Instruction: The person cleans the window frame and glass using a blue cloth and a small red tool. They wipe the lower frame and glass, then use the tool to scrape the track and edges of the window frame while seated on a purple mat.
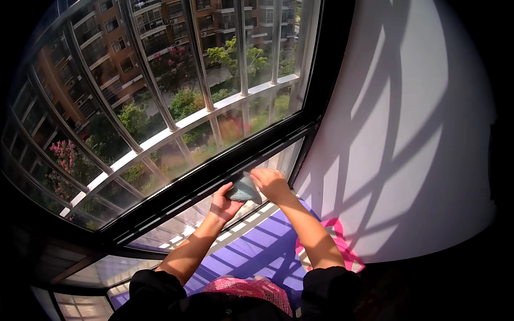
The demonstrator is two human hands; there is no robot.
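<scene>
The left hand (226, 206) holds a grey-green cloth (243, 191) — the right hand (271, 183) pinches its edge. A loose pinch could let it drop onto the purple mat (242, 258).

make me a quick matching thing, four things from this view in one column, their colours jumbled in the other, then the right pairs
1. cloth held by left hand and right hand
2. window frame
3. window bars
4. sunlit surface below the arms

A. silvery
B. purple
C. grey-green
D. black

Pairs: 1-C, 2-D, 3-A, 4-B
</scene>
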